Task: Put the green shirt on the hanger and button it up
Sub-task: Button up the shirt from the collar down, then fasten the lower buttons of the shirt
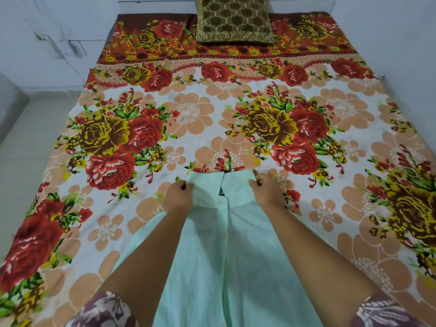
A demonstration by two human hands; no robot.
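So there's just one green shirt (pixel 236 256) here, a pale mint one, lying flat on the bed (pixel 188 119) at the near edge, collar pointing toward the far end. The front placket runs up the middle and I can count one small white button (pixel 220 202) just below the collar; the top looks closed there, though further down the view is too soft to say if any more are done up. One brown patterned pillow (pixel 233 20) sits at the far end of the bed, well apart from the shirt. The bedsheet is a loud floral print, red and yellow roses all over.

Two hands, both bare, both stretched out from the near edge with forearms lying over the shirt. The left hand (pixel 178 195) has its fingers curled in, pinching the left collar flap. The right hand (pixel 265 188) is at the right collar point, fingers also bent and closed around the fabric edge, as far as I can make out. The collar lies between the two hands with a small gap at its centre. Two patterned short sleeves (pixel 106 310) show at the very bottom corners.
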